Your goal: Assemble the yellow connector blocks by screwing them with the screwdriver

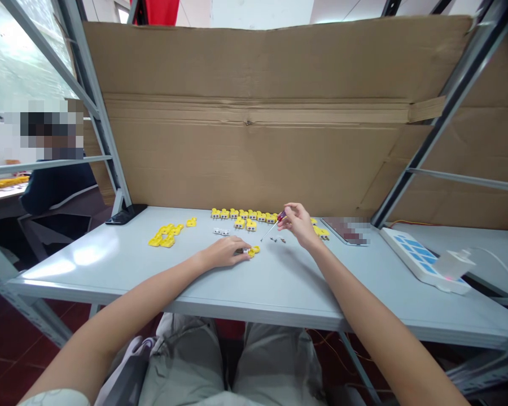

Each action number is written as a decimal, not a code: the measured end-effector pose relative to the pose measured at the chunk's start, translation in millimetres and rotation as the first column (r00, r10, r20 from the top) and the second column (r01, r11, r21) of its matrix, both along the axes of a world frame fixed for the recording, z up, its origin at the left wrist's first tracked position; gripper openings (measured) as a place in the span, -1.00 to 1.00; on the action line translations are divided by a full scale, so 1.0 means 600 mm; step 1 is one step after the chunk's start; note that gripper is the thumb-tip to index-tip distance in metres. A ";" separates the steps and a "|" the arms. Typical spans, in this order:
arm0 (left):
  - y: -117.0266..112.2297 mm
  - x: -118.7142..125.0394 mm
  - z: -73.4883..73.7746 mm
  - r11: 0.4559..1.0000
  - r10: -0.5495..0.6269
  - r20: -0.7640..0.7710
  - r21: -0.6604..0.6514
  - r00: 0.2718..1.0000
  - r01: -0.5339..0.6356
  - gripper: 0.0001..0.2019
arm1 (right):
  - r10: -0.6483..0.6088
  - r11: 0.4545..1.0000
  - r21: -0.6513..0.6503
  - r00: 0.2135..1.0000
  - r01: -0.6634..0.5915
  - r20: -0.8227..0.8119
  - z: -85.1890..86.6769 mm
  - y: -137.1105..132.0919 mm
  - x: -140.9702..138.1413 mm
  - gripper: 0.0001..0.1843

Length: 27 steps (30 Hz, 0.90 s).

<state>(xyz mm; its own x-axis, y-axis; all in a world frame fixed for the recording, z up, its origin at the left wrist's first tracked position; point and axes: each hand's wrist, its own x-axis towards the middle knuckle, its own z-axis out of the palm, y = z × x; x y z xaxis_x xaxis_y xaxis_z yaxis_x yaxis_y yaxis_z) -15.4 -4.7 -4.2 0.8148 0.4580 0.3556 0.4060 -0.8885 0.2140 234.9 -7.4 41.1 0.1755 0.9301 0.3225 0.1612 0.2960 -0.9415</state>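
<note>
My left hand (227, 251) rests on the grey table (152, 270), fingers closed over a small yellow and white plastic part (252, 250). My right hand (297, 223) is raised just above the table and pinches the red handle of a small screwdriver (274, 224), whose tip points down and left toward that part. A few small screws (277, 239) lie between the two hands. A row of yellow parts (243, 215) lines the back of the table. Another pile of yellow pieces (166, 235) lies to the left, and two white pieces (221, 231) sit near the middle.
A cardboard sheet (254, 141) walls off the back. A phone (347, 231) and a white power strip with a plug (427, 259) lie at the right. Metal shelf posts (105, 129) stand at both sides. Another person (55, 169) sits at a table to the left.
</note>
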 end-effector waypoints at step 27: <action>-0.004 0.001 0.005 0.999 0.008 -0.023 0.033 1.000 -0.007 -0.68 | 0.073 0.997 -0.041 0.997 -0.072 0.011 -0.012 -0.005 -0.036 -0.63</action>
